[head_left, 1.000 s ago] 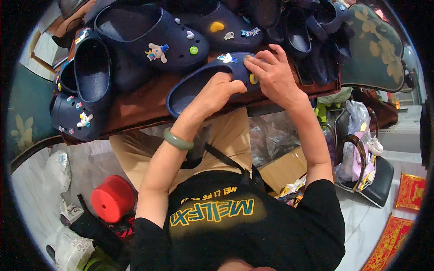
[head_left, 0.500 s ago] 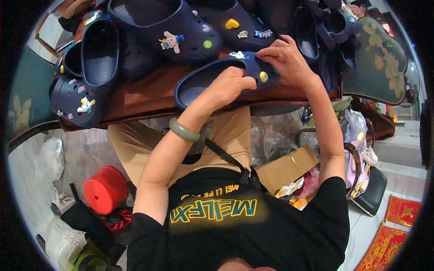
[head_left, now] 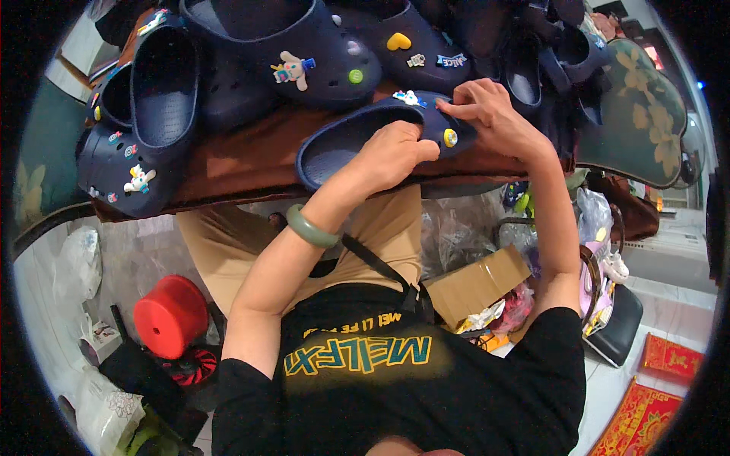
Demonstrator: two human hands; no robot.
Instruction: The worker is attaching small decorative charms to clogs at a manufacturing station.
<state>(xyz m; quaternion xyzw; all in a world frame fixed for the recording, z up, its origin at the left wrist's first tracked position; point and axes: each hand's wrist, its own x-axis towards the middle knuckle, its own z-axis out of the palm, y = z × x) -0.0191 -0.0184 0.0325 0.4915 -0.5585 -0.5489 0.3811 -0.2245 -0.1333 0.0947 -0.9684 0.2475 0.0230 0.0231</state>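
A dark navy clog [head_left: 323, 152] lies in front of me at the table's near edge, its toe pointing right. My left hand [head_left: 397, 156] reaches into its foot opening and grips the upper; the fingers inside are hidden, while the thumb shows outside. At the toe, my right hand [head_left: 498, 120] has thumb and forefinger bent down onto the perforated top. Whatever small thing those fingertips pinch, if any, cannot be made out. On the clog's upper sit a white-and-blue figure charm [head_left: 409, 98] and a round yellow-and-white charm [head_left: 450, 138].
More navy clogs with charms stand close by: a large one [head_left: 327, 68] behind and a pair [head_left: 163, 99] at left. Brown cloth [head_left: 228, 171] covers the table edge. Below are a red round stool [head_left: 171, 315], a cardboard box [head_left: 475, 289] and a bag [head_left: 593, 220].
The clog and both hands sit slightly lower and further right in view. My right hand's fingers have shifted on the toe, the knuckles now more bent.
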